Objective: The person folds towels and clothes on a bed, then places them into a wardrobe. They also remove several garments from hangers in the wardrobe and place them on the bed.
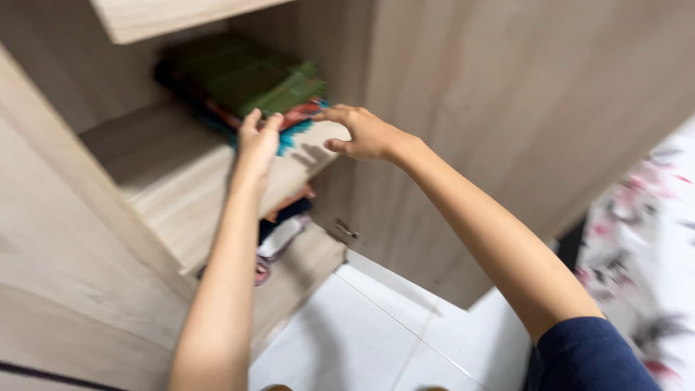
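Note:
A stack of folded cloths point(246, 80), green on top with red and teal layers beneath, lies on a light wooden shelf point(166, 174) inside a wardrobe. My left hand point(257, 141) presses its fingertips against the front edge of the stack. My right hand point(362, 132) touches the stack's right front corner with fingers spread. Neither hand is closed around the cloths. The picture is blurred by motion.
The open wardrobe door point(507, 123) stands on the right behind my right arm, with a metal hinge point(344, 230) low down. More folded clothes point(282, 232) lie on the shelf below. White floor tiles point(362, 340) are underneath. A floral fabric point(644, 239) is at the right edge.

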